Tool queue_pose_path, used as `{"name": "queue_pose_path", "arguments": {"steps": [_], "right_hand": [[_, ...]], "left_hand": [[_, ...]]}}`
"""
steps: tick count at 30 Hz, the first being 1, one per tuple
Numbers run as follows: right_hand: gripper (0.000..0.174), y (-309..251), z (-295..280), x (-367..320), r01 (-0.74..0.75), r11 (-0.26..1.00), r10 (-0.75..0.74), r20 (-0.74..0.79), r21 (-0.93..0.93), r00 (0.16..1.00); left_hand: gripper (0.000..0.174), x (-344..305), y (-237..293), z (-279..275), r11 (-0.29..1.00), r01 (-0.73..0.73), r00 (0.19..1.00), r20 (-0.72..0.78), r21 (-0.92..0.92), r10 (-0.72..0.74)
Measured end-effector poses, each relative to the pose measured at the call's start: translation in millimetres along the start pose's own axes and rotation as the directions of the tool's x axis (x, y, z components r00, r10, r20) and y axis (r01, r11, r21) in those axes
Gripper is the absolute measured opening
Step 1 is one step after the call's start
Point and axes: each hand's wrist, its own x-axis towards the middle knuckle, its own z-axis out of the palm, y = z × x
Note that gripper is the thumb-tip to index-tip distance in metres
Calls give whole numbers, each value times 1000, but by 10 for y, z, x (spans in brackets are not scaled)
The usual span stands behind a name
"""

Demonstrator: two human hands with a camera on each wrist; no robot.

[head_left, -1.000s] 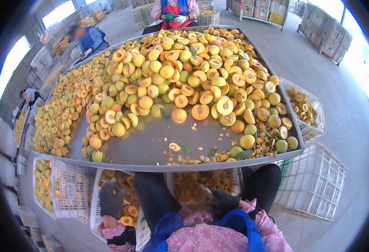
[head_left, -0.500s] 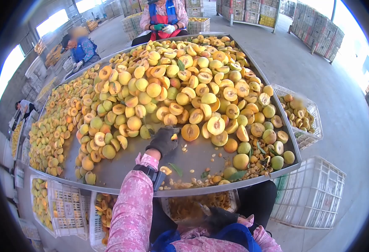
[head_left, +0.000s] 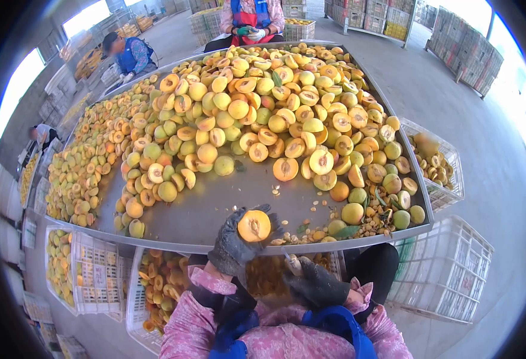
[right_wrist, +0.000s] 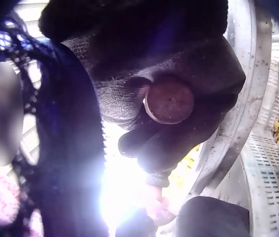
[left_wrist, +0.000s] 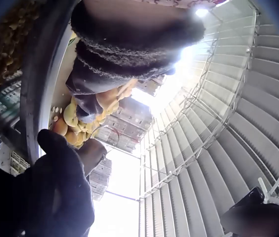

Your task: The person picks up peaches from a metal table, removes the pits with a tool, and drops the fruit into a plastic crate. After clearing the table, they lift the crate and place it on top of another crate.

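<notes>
My gloved left hand (head_left: 232, 244) grips a halved yellow peach (head_left: 254, 226), its cut face turned up, above the near edge of the metal table (head_left: 185, 220). In the left wrist view the dark glove (left_wrist: 105, 69) hides much of the fruit. Just right of it and lower, over my lap, my gloved right hand (head_left: 320, 285) holds a wooden-handled tool (head_left: 294, 264). The tool's thin bent metal loop (left_wrist: 115, 132) shows in the left wrist view. The round butt of its handle (right_wrist: 170, 100) pokes from the curled fingers in the right wrist view.
A large pile of halved peaches (head_left: 275, 113) covers the table's far and left parts. Loose pits and leaves (head_left: 370, 215) lie by the near right corner. White crates (head_left: 442, 263) stand around the table, and another crate (head_left: 137, 305) of halves is beside my legs. Two people (head_left: 254, 21) (head_left: 132, 55) sit across.
My left hand went from beside the lower left crate up to the peach pile, then came back to the table's near edge with a peach half. My right hand rose slightly with the tool.
</notes>
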Motion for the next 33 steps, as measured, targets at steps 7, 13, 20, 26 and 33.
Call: {"name": "queue_pose_path", "arguments": {"steps": [7,13,20,26,33], "right_hand": [[35,-132,129,-16,87,988,-80,-65,126,995],[35,-117,135,-18,4,988,6,-63,157,998],[38,177,184,84,197,980,-197,-197,-18,961],[35,34,163,3,-14,992,-29,-333,-127,942],[27,141,360,-213,161,905,-243,-167,-394,956]], "left_hand": [[37,-325,-100,187,869,-145,989,53,473,136],[44,-426,177,265,643,-260,965,184,721,184],[36,-578,-143,289,951,-63,998,19,302,60],[47,-697,-408,306,956,-82,988,-101,282,114],[51,-726,-133,489,975,25,983,-171,-220,-64]]}}
